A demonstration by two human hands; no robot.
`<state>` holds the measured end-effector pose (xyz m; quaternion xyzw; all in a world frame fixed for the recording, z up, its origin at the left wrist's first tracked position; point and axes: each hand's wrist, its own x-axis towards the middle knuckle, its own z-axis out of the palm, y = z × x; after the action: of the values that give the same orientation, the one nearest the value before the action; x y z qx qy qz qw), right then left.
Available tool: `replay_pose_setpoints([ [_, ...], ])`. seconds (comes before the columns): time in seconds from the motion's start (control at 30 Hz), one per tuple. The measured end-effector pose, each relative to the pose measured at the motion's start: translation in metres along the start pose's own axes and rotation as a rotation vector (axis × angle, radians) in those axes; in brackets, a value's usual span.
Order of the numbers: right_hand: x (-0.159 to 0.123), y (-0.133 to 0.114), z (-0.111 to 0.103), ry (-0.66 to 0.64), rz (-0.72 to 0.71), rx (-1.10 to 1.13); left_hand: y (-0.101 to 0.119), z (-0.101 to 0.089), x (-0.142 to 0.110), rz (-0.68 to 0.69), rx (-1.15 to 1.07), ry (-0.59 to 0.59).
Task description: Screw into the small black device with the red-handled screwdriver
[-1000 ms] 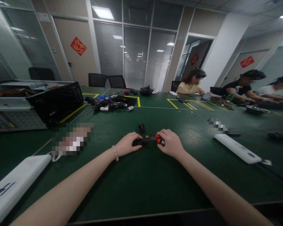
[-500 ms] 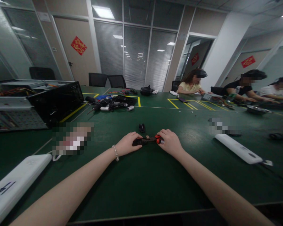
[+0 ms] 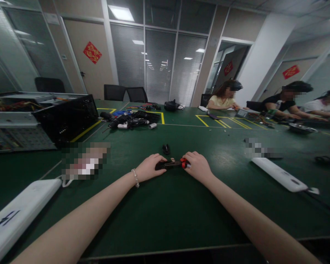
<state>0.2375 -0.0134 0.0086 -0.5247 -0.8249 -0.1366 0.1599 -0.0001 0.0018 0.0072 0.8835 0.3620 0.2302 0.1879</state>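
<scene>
My right hand (image 3: 197, 165) is closed around the red handles of a pair of pliers (image 3: 177, 163), whose dark metal jaws point left. My left hand (image 3: 151, 167) grips a small black part (image 3: 161, 165) between thumb and fingers, and the jaws reach that part. What the black part is I cannot make out. Just beyond the hands, a small black bundle (image 3: 166, 149) lies on the green table (image 3: 165, 216).
A white power bank-like box (image 3: 22, 209) lies at left and another white box (image 3: 282, 174) at right. An opened computer case (image 3: 22, 130) stands far left. A pile of tools and cables (image 3: 130, 119) lies farther back. Several people sit at the right.
Both hands stay in nearly the same place, still holding the pliers and the black part. The whole view has shifted very slightly.
</scene>
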Motion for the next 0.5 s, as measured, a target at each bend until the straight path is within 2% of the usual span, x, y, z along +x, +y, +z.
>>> replay_pose_setpoints([
  [0.5, -0.0001, -0.003, -0.0013, -0.005, 0.027, 0.014, -0.001, -0.001, 0.0003, -0.021, -0.013, -0.017],
])
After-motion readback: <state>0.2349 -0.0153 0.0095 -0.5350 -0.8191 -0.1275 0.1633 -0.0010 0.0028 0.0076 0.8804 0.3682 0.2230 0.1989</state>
